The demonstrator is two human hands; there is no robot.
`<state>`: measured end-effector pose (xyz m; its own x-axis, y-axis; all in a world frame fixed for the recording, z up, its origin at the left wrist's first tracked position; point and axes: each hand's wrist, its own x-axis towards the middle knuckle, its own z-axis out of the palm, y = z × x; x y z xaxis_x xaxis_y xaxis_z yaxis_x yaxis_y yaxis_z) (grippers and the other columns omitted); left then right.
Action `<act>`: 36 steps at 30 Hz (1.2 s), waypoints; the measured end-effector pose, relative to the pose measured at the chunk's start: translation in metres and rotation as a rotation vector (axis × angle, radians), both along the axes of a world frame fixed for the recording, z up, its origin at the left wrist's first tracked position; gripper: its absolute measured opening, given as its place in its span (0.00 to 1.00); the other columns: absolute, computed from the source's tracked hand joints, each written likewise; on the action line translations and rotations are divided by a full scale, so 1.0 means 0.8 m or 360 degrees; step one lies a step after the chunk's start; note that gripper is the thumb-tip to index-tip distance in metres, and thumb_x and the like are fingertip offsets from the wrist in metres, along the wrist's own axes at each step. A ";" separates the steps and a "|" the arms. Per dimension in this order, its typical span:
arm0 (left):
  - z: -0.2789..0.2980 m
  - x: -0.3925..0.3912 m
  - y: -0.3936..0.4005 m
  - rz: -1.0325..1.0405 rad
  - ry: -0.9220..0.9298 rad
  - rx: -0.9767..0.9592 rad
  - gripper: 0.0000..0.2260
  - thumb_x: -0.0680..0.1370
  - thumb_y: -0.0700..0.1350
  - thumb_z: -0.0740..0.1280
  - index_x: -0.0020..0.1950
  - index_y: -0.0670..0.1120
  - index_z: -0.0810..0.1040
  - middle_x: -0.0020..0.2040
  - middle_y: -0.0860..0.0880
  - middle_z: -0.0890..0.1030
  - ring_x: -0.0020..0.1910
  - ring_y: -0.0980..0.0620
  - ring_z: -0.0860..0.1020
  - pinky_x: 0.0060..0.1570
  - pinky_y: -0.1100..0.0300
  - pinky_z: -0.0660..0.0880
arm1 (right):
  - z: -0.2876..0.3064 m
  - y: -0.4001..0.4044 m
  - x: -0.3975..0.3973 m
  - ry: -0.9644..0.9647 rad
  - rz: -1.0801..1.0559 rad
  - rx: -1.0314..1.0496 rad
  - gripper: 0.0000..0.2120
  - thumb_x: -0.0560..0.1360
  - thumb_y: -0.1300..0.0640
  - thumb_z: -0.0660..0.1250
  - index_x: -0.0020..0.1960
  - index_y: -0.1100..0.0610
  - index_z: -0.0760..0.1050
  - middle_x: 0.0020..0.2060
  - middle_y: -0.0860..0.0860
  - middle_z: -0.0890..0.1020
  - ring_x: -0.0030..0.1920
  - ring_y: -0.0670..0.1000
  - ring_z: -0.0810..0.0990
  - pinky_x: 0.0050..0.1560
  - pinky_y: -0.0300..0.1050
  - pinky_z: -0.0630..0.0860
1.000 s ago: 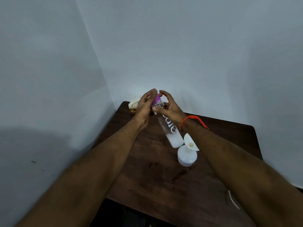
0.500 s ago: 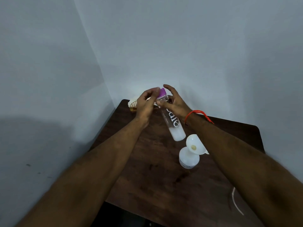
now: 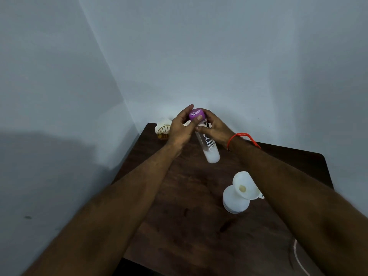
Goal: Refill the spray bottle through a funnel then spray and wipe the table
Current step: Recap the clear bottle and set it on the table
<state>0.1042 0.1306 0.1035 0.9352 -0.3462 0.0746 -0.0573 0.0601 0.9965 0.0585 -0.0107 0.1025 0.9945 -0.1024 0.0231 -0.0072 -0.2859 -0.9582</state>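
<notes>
A clear water bottle (image 3: 209, 146) with white lettering hangs tilted above the far side of the dark wooden table (image 3: 189, 226). My right hand (image 3: 216, 130) grips its upper part. My left hand (image 3: 182, 127) pinches the purple cap (image 3: 196, 114) on its neck. Nearer to me on the table stands a white round spray bottle (image 3: 235, 202) without its head, with a white funnel (image 3: 246, 186) sitting tilted in its mouth.
A gold wire basket (image 3: 163, 132) with a white cloth (image 3: 163, 123) stands in the table's far left corner against the walls. A thin white tube (image 3: 298, 259) lies near the table's right front. An orange thread circles my right wrist.
Both hands have lifted the water bottle slightly higher and further from me. My left fingers have shifted around the purple cap. The spray bottle and funnel stay put.
</notes>
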 end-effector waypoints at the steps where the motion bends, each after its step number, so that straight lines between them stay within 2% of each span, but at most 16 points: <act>1: -0.007 0.003 -0.001 0.0018 -0.0011 0.0042 0.25 0.76 0.49 0.73 0.72 0.50 0.72 0.66 0.51 0.78 0.65 0.53 0.77 0.61 0.57 0.77 | -0.004 0.000 0.005 -0.0022 -0.0026 -0.0064 0.31 0.69 0.44 0.75 0.69 0.47 0.69 0.60 0.47 0.80 0.61 0.48 0.79 0.65 0.52 0.75; 3: -0.022 0.005 -0.001 0.0095 -0.0004 0.0122 0.24 0.78 0.50 0.70 0.74 0.52 0.69 0.70 0.51 0.75 0.66 0.53 0.76 0.62 0.57 0.77 | -0.014 -0.001 0.013 -0.0067 -0.0106 -0.0110 0.30 0.70 0.49 0.76 0.68 0.52 0.69 0.59 0.47 0.79 0.58 0.47 0.79 0.63 0.45 0.75; 5: -0.037 0.004 0.003 0.0206 0.0021 0.0156 0.20 0.81 0.48 0.67 0.73 0.50 0.70 0.70 0.51 0.74 0.64 0.56 0.75 0.59 0.65 0.74 | -0.027 -0.006 0.021 -0.0081 -0.0212 -0.0171 0.30 0.70 0.56 0.78 0.68 0.56 0.69 0.57 0.47 0.78 0.55 0.48 0.78 0.57 0.40 0.75; 7: -0.054 0.002 0.011 0.0274 0.0043 0.0214 0.17 0.81 0.46 0.66 0.70 0.48 0.73 0.68 0.51 0.76 0.61 0.58 0.75 0.53 0.75 0.71 | -0.043 -0.010 0.028 -0.0060 -0.0310 -0.0244 0.32 0.68 0.59 0.79 0.66 0.58 0.68 0.56 0.50 0.78 0.55 0.51 0.77 0.55 0.41 0.74; 8: -0.065 0.003 0.017 0.0270 0.0061 0.0261 0.16 0.81 0.46 0.66 0.69 0.47 0.74 0.65 0.51 0.77 0.61 0.56 0.76 0.52 0.75 0.71 | -0.053 -0.011 0.034 -0.0043 -0.0360 -0.0277 0.33 0.67 0.60 0.80 0.66 0.59 0.68 0.55 0.51 0.78 0.55 0.53 0.77 0.55 0.43 0.74; 9: -0.076 0.001 0.023 0.0252 0.0083 0.0301 0.15 0.81 0.46 0.66 0.68 0.47 0.75 0.63 0.51 0.79 0.61 0.54 0.77 0.54 0.72 0.72 | -0.061 -0.012 0.036 -0.0027 -0.0406 -0.0303 0.33 0.66 0.61 0.80 0.65 0.59 0.68 0.55 0.52 0.78 0.55 0.54 0.77 0.54 0.43 0.73; 11: -0.093 0.001 0.035 0.0199 0.0153 0.0367 0.13 0.80 0.46 0.67 0.65 0.48 0.77 0.60 0.51 0.81 0.61 0.49 0.79 0.58 0.59 0.77 | -0.076 -0.011 0.044 0.0013 -0.0487 -0.0313 0.34 0.65 0.61 0.80 0.65 0.60 0.67 0.55 0.53 0.78 0.55 0.56 0.78 0.52 0.42 0.72; 13: -0.106 0.001 0.045 0.0150 0.0204 0.0444 0.12 0.80 0.46 0.67 0.63 0.51 0.79 0.57 0.52 0.82 0.58 0.49 0.80 0.58 0.52 0.79 | -0.090 -0.011 0.052 0.0066 -0.0543 -0.0292 0.35 0.66 0.61 0.80 0.66 0.59 0.66 0.57 0.56 0.78 0.57 0.58 0.78 0.53 0.43 0.72; 14: -0.108 -0.002 0.050 0.0113 0.0222 0.0473 0.11 0.80 0.46 0.66 0.63 0.51 0.79 0.57 0.52 0.82 0.56 0.49 0.80 0.55 0.53 0.80 | -0.095 -0.010 0.055 0.0085 -0.0555 -0.0294 0.36 0.66 0.61 0.80 0.67 0.59 0.65 0.59 0.57 0.78 0.58 0.58 0.78 0.54 0.43 0.72; 17: -0.110 -0.008 0.060 -0.0051 0.0241 0.0544 0.11 0.82 0.44 0.64 0.63 0.48 0.79 0.57 0.50 0.82 0.53 0.52 0.81 0.40 0.69 0.77 | -0.110 -0.009 0.064 0.0122 -0.0574 -0.0311 0.36 0.66 0.60 0.80 0.68 0.61 0.64 0.60 0.59 0.78 0.59 0.60 0.78 0.53 0.42 0.72; 20: -0.115 -0.011 0.068 -0.0200 0.0227 0.0632 0.11 0.82 0.42 0.63 0.63 0.44 0.79 0.57 0.47 0.82 0.50 0.56 0.80 0.34 0.73 0.74 | -0.118 -0.007 0.073 0.0116 -0.0605 -0.0326 0.36 0.67 0.60 0.79 0.68 0.61 0.64 0.60 0.60 0.78 0.59 0.61 0.78 0.52 0.42 0.71; 23: -0.120 -0.011 0.072 -0.0238 0.0255 0.0667 0.11 0.82 0.41 0.63 0.62 0.44 0.80 0.57 0.46 0.83 0.47 0.57 0.80 0.33 0.73 0.73 | -0.118 -0.008 0.083 0.0115 -0.0588 -0.0346 0.36 0.67 0.59 0.79 0.68 0.61 0.64 0.60 0.60 0.78 0.59 0.60 0.78 0.52 0.42 0.71; 27: -0.125 -0.013 0.073 -0.0297 0.0305 0.0717 0.10 0.82 0.44 0.63 0.61 0.49 0.80 0.56 0.51 0.83 0.46 0.57 0.82 0.34 0.69 0.74 | -0.120 -0.011 0.089 0.0151 -0.0526 -0.0364 0.39 0.67 0.61 0.79 0.72 0.60 0.62 0.62 0.60 0.78 0.61 0.62 0.77 0.56 0.44 0.71; 33: -0.119 -0.023 0.059 -0.0320 0.0309 0.0725 0.10 0.82 0.45 0.63 0.62 0.49 0.80 0.56 0.51 0.83 0.47 0.55 0.83 0.34 0.69 0.74 | -0.112 -0.020 0.076 0.0281 -0.0412 -0.0255 0.53 0.67 0.63 0.79 0.80 0.56 0.47 0.73 0.62 0.66 0.71 0.60 0.68 0.65 0.50 0.69; 35: -0.114 -0.031 0.052 -0.0313 0.0304 0.0703 0.10 0.82 0.45 0.63 0.62 0.50 0.79 0.56 0.52 0.83 0.48 0.54 0.83 0.35 0.68 0.75 | -0.105 -0.028 0.064 0.0203 -0.0487 -0.0285 0.52 0.68 0.61 0.79 0.80 0.55 0.47 0.72 0.62 0.65 0.71 0.59 0.68 0.67 0.51 0.70; 36: -0.113 -0.038 0.047 -0.0287 0.0292 0.0682 0.11 0.82 0.45 0.64 0.63 0.50 0.79 0.56 0.53 0.82 0.48 0.54 0.82 0.37 0.67 0.76 | -0.099 -0.033 0.053 0.0139 -0.0528 -0.0320 0.49 0.70 0.58 0.77 0.79 0.54 0.49 0.70 0.62 0.67 0.68 0.57 0.71 0.65 0.51 0.72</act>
<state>0.0738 0.1682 0.0133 0.8421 -0.4669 -0.2700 0.0950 -0.3643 0.9264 0.1013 -0.0373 0.0233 0.9074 -0.4203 -0.0075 -0.2094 -0.4365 -0.8750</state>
